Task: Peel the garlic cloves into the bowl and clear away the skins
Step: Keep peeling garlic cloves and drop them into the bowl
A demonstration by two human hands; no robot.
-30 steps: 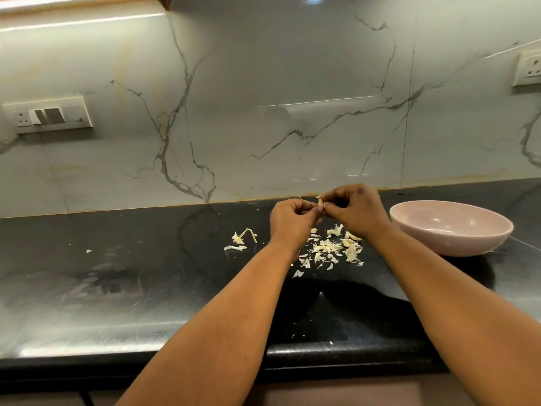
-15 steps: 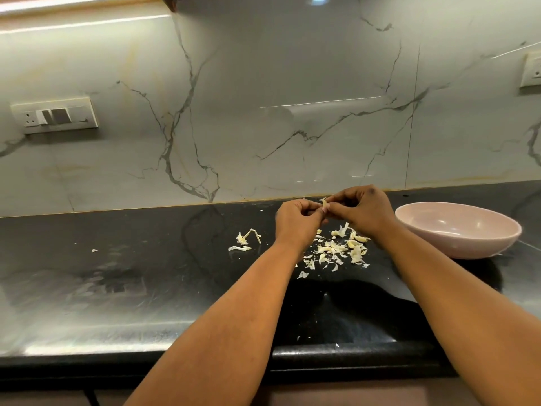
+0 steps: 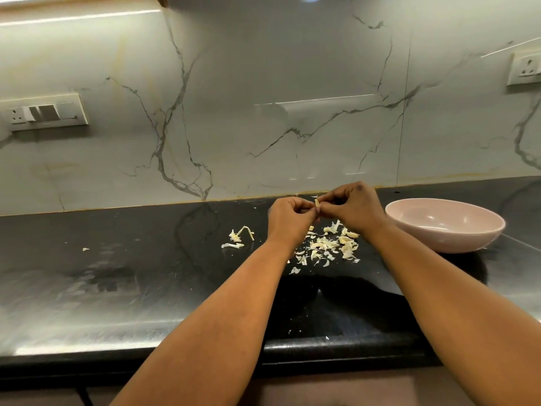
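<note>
Head view: left hand [image 3: 288, 219] and right hand [image 3: 355, 208] both pinch clove [image 3: 317, 203] above skins [image 3: 329, 247] on bench [image 3: 117, 273]; bowl [image 3: 445, 227] at right.

Desk [image 3: 117, 288] showing glossy black stone; wall [image 3: 263, 83] polished veined marble; bowl [image 3: 480, 238] smooth, glossy pink; skins [image 3: 328, 247] papery, dry.

Light is coming from a strip [image 3: 79, 16] up top left, washing the marble backsplash [image 3: 263, 98] in soft glare streaks. The black countertop [image 3: 117, 288] is throwing back hazy reflections, brightest along its front edge. The forearms are casting a dark shadow patch between them. Wide-angle bending is curving the edges, and the corners are looking a bit smeary.
</note>
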